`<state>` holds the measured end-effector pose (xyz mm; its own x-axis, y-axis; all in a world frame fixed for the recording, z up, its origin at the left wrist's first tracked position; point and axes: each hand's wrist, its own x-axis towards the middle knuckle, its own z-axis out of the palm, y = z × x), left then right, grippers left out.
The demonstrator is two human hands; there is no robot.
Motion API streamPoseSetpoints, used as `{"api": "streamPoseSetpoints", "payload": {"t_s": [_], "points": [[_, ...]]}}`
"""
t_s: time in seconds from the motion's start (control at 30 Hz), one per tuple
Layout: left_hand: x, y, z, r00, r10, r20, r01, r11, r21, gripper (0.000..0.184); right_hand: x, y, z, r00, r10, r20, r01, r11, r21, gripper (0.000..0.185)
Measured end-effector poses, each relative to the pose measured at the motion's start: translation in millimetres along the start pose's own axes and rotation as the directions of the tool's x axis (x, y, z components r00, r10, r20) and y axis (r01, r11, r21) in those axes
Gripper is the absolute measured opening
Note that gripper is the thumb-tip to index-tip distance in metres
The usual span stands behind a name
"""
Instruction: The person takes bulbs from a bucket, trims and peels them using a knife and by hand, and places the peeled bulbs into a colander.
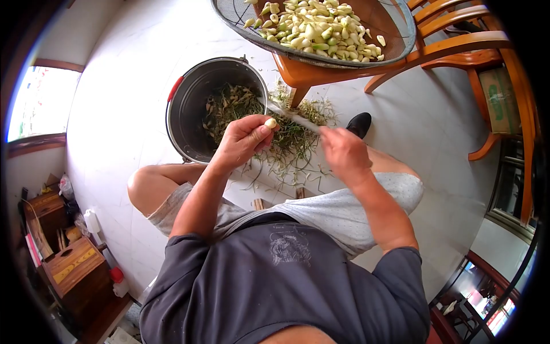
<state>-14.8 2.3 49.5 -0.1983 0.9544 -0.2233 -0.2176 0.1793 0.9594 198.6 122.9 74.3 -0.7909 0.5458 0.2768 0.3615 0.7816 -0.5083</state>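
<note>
Pinched between the thumb and fingers of my left hand (246, 136) is a small pale bulb (270, 122), held over the right rim of a metal bucket (182, 117). My right hand (345, 153) is wrapped round the handle end of a knife (295, 117), whose blade is blurred and points up and left toward the bulb. The bucket holds leafy plants with bulbs (236, 103). Green and dry trimmings (295, 143) lie on the floor beside the bucket, below my hands.
A mesh tray (407, 28) of peeled pale bulbs (321, 28) rests on a wooden chair (298, 74) at the top. A black shoe (359, 124) is right of the trimmings. Wooden boxes (74, 264) stand at the lower left, and a cardboard box (499, 100) at the right.
</note>
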Motion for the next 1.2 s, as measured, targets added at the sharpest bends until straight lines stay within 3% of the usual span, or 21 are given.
{"api": "streamPoseSetpoints", "payload": {"t_s": [0.07,0.23,0.33,0.43,0.53,0.57,0.67,0.8,0.93,1.07,1.2], "points": [[-1,6,0,0.999,0.032,0.012,-0.032,0.999,0.014,0.022,-10,20,6,0.946,0.294,0.14,-0.274,0.951,-0.144,0.017],[0,3,3,1.0,0.013,-0.017,-0.014,0.997,-0.08,0.024,-9,24,3,0.972,0.232,0.036,-0.233,0.972,0.013,0.014],[2,5,6,0.998,0.02,-0.052,-0.022,0.999,-0.043,0.024,-3,21,4,0.984,0.177,0.004,-0.177,0.981,0.08,0.015],[9,2,11,0.981,0.067,-0.182,-0.087,0.99,-0.107,0.023,1,18,3,0.992,0.119,-0.037,-0.113,0.983,0.147,0.016],[18,-11,0,0.968,0.053,-0.244,-0.112,0.966,-0.234,0.025,-1,17,4,0.994,0.099,-0.055,-0.085,0.971,0.225,0.018],[20,-14,-2,0.967,0.045,-0.25,-0.138,0.92,-0.367,0.023,-1,17,5,0.993,0.101,-0.057,-0.084,0.964,0.251,0.018],[21,-15,1,0.944,0.015,-0.33,-0.153,0.906,-0.394,0.013,-1,14,4,0.994,0.105,-0.044,-0.086,0.945,0.317,0.018],[21,-13,10,0.917,0.118,-0.38,-0.205,0.959,-0.196,0.014,1,8,5,0.997,0.049,-0.059,-0.026,0.939,0.343,0.017],[18,-17,14,0.913,0.139,-0.384,-0.205,0.969,-0.137,0.013,-2,7,10,0.998,0.053,-0.03,-0.041,0.946,0.321,0.018],[20,-20,18,0.911,0.145,-0.386,-0.206,0.971,-0.12,0.011,-8,6,17,0.941,0.318,0.111,-0.336,0.855,0.395,0.018],[22,-22,19,0.911,0.169,-0.376,-0.218,0.972,-0.092,0.01,-7,3,17,0.946,0.313,0.082,-0.321,0.871,0.372,0.018]]}}
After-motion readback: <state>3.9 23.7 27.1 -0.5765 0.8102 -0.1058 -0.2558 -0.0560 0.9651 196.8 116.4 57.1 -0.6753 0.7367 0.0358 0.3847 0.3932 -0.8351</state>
